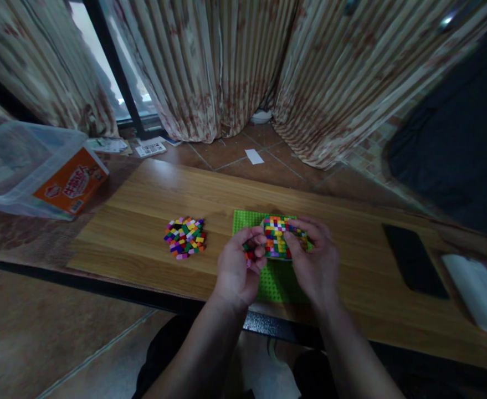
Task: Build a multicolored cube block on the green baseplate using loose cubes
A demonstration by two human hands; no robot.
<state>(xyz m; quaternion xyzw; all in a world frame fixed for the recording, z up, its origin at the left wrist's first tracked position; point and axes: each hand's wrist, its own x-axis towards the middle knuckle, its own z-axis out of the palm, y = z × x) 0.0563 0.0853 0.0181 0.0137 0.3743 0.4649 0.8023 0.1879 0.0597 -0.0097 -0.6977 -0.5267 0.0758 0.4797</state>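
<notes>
A block of many-coloured toy bricks [277, 237] stands on a green studded baseplate [273, 282] at the table's front edge. My left hand [241, 263] is curled around several loose toy bricks, with its fingertips at the block's left side. Across the block's right part lies my right hand [316, 252], its thumb pressing on the top and its fingers at the far right side. Whether a single brick sits under that thumb is hidden. To the left, a loose pile of small coloured bricks [186, 238] rests on the wood.
The wooden table [143, 210] carries a black phone [413, 259] and a white packet [478, 291] on the right. A clear plastic bin [27, 166] with an orange label stands at the far left. Behind hang striped curtains [210, 66]; a white paper [254, 156] lies on the tiled floor.
</notes>
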